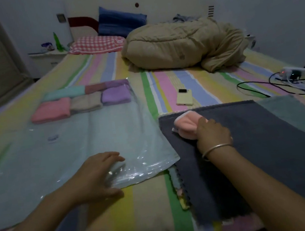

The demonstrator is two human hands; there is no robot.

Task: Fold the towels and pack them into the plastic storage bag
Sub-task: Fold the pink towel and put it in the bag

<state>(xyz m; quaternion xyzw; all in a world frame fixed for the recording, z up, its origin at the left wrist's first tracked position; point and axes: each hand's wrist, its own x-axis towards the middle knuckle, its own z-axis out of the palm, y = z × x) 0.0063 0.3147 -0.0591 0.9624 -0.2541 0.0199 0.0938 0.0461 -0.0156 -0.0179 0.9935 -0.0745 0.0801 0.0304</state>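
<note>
Head view. Bed with striped sheet (140,204), filling the frame. Plastic storage bag (65,155), clear, flat at left centre; at its far end, folded towels in rows: pink (50,110), beige (86,103), purple (115,95), teal (65,93). Left hand (97,176), lower centre-left, fingers spread and relaxed, resting on the bag's near edge. Dark grey towel (259,149), spread flat at right. Small pink towel (185,125), folded, lying on the grey one. Right hand (211,132), fingers curled round the small pink towel, gripping it. Phone (184,96), centre. Tan quilt (181,45), bundled, upper centre-right.
</note>
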